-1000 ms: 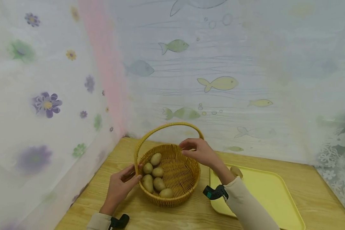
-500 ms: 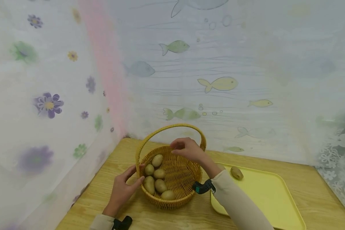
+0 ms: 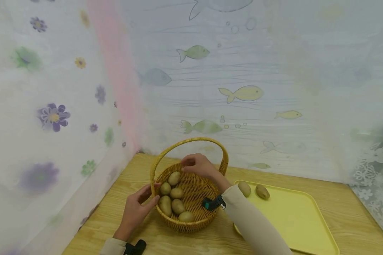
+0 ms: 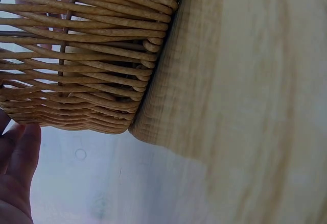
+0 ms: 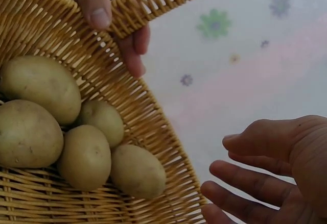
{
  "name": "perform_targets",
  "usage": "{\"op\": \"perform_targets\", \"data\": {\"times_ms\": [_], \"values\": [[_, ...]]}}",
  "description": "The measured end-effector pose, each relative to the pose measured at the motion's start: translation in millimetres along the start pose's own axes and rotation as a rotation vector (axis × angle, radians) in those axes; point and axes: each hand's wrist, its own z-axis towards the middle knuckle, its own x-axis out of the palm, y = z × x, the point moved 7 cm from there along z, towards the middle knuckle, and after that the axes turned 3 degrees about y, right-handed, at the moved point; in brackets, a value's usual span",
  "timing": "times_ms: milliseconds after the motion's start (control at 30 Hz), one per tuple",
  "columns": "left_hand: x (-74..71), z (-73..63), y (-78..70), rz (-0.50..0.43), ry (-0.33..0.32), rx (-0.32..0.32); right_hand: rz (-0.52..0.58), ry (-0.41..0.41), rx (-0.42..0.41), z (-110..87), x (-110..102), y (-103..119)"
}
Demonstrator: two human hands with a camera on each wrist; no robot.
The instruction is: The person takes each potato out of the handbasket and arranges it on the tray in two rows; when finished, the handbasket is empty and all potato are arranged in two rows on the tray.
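Basket (image 3: pixel 194 187) steady, right hand (image 3: pixel 198 165) slid left

We see more of the yellow tray (image 3: pixel 293 216) since the right sleeve (image 3: pixel 252 220) shifted left. Beside it stands the basket, rim pinched by the left hand (image 3: pixel 136 209) below the handle (image 3: pixel 201 139). The right hand bends over the far side, thumb and fingers apart, gripping nothing. Inside, six potatoes (image 3: pixel 176 193) lie unshifted, so we judge the contents unaltered; two tray potatoes (image 3: pixel 244 189) now show.

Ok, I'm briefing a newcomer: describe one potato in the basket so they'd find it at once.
On the wooden table is a wicker basket with a tall arched handle. In the head view, six potatoes show inside. Pick the rearmost potato: of the six, it lies closest to the fish-printed backdrop.
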Motion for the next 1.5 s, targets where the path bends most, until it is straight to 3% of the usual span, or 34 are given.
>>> {"op": "perform_targets", "data": {"times_ms": [467, 667, 1100, 1500], "values": [[-1.4, 0.5, 0.4, -0.012, -0.003, 0.001, -0.035, 0.031, 0.025, 21.0, 29.9, -20.2], [-1.0, -0.8, 0.9, -0.032, -0.010, -0.030, -0.069, 0.044, 0.019, 22.2, 36.2, -25.9], [-1.3, -0.7, 0.8, -0.021, -0.012, -0.027, -0.139, 0.111, -0.007, 21.0, 47.1, -27.0], [-0.8, -0.4, 2.1, -0.014, -0.014, -0.015, -0.195, 0.176, 0.097, 17.1, 54.9, -34.2]]}}
